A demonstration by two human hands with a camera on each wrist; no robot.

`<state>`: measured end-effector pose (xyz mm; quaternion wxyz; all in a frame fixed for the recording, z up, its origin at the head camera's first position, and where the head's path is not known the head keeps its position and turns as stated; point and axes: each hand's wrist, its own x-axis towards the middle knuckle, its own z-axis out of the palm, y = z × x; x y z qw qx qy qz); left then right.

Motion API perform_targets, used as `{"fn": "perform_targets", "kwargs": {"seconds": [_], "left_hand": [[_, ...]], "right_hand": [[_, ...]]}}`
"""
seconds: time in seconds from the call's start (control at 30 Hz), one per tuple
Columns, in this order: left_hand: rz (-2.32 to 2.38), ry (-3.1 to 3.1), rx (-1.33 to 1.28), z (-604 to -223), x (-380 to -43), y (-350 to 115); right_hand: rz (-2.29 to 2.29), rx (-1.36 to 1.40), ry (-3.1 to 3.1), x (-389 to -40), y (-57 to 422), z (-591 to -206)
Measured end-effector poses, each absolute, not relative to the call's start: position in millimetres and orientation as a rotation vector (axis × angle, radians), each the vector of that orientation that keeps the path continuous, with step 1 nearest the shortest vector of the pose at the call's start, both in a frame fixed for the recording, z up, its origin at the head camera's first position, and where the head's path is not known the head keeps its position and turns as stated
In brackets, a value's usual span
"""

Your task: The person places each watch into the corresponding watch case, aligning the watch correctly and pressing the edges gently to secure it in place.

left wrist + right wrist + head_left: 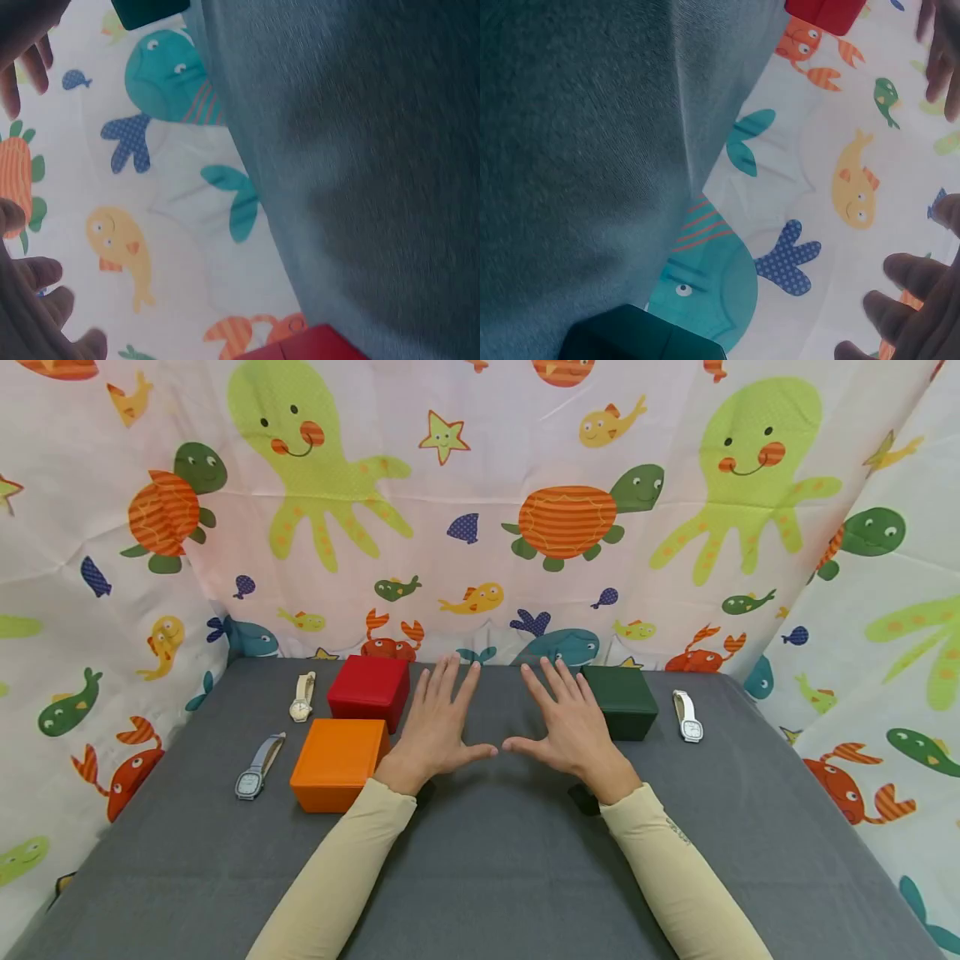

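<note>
Red box (367,689) and green box (621,702) flank the hands (435,731) (573,731), apart with fingers spread.

Red box (367,687), orange box (339,758), dark green box (621,700), all plain. Upper-left watch (302,697) cream; lower-left watch (260,767) grey-blue strap, silvery case; right watch (687,718) white strap, silvery case. Tablecloth (487,877) plain grey. Sleeves (337,868) pale cream. Curtain (502,431) white, printed: lime octopuses (300,435) with orange-spotted arms, green turtles (567,522) with orange striped shells, teal whale (566,647) with navy dotted tail.
</note>
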<state>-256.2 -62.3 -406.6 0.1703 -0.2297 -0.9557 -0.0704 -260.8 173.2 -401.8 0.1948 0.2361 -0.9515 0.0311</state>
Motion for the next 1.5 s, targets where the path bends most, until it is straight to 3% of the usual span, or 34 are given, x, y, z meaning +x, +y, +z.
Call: {"fn": "perform_targets", "kwargs": {"seconds": [0.83,1.5], "left_hand": [[-0.685,-2.783,-0.918,-415,-258,33],[-1.075,-2.801,-0.784,-427,-276,79]], "right_hand": [[0.284,0.476,-2.657,-259,257,-397],[0.507,0.254,-2.848,-269,297,-401]]}}
